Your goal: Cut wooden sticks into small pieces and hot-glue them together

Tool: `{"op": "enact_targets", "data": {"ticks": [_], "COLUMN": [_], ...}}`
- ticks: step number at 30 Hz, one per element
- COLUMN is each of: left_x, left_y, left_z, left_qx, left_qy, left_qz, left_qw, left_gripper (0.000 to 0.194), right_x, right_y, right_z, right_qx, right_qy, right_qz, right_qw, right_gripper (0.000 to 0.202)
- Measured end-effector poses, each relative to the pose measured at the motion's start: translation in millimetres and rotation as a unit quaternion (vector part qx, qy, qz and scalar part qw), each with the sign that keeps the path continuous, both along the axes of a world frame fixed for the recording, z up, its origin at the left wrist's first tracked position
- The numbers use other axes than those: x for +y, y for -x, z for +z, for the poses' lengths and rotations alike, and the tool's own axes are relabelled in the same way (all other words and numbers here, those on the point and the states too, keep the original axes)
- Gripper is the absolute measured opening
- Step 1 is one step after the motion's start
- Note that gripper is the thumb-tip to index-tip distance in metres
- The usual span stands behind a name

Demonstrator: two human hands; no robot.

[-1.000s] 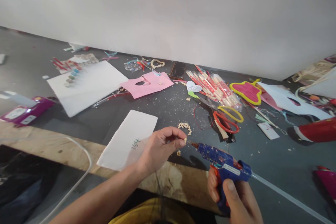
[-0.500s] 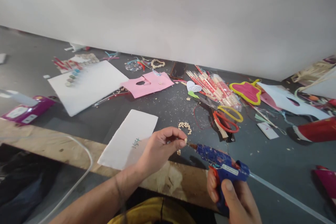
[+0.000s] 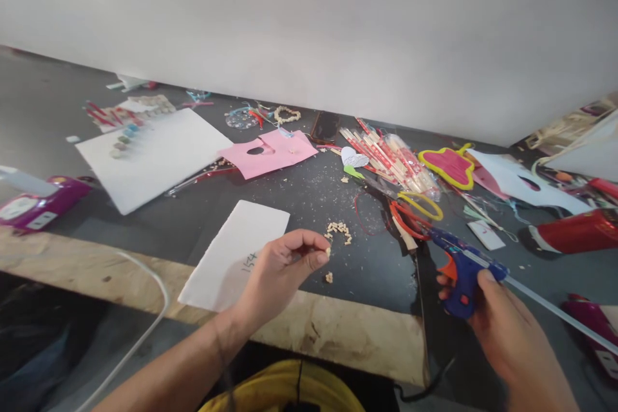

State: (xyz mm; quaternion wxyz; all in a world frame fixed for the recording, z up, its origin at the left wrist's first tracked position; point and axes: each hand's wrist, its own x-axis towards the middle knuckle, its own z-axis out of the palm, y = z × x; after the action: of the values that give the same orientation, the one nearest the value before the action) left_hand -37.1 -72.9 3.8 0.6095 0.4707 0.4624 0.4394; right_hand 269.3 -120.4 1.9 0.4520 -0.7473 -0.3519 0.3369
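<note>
Between thumb and index finger, my left hand (image 3: 284, 273) pinches a small pale wooden piece (image 3: 328, 252). Just past those fingertips, a curved cluster of short wooden pieces (image 3: 339, 229) lies on the dark table, and a small clump of similar pieces (image 3: 329, 277) is nearer the front edge. My right hand (image 3: 497, 318) is wrapped round the grip of a blue hot glue gun (image 3: 466, 270) with an orange trigger. A clear glue stick (image 3: 555, 309) sticks out of its rear. The gun's nozzle points left, close to the orange scissor handles. A white card (image 3: 232, 257) with handwriting lies under my left wrist.
Scissors (image 3: 420, 206), wrapped chopsticks (image 3: 386, 158) and a pink paper cutout (image 3: 270, 153) lie further back. On the left are a large white board (image 3: 159, 161) and a purple device (image 3: 43, 205); a red can (image 3: 574, 232) lies right. A white wall (image 3: 309, 32) stands behind.
My right hand has carried the glue gun right and up, away from the pinched piece. My left hand has shifted slightly left, still holding the piece.
</note>
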Motion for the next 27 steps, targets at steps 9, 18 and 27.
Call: {"op": "enact_targets", "data": {"ticks": [9, 18, 27], "left_x": [-3.3, -9.3, -15.5], "left_y": [10.2, 13.7, 20.3], "left_z": [-10.9, -11.1, -13.2], "left_qx": [0.066, 0.070, 0.052], "left_qy": [0.000, 0.001, 0.001], "left_qz": [0.005, 0.003, 0.008], "left_qw": [0.998, 0.998, 0.999], "left_gripper": [0.010, 0.010, 0.011], "right_x": [-11.9, 11.8, 37.5], "right_y": [-14.0, 97.7, 126.8], "right_z": [17.0, 8.9, -2.4], "right_qx": [-0.257, -0.409, -0.329], "right_qy": [0.215, -0.142, -0.106], "right_qz": [0.147, 0.409, 0.572], "right_qw": [0.931, 0.803, 0.744], "right_gripper": [0.043, 0.031, 0.053]}}
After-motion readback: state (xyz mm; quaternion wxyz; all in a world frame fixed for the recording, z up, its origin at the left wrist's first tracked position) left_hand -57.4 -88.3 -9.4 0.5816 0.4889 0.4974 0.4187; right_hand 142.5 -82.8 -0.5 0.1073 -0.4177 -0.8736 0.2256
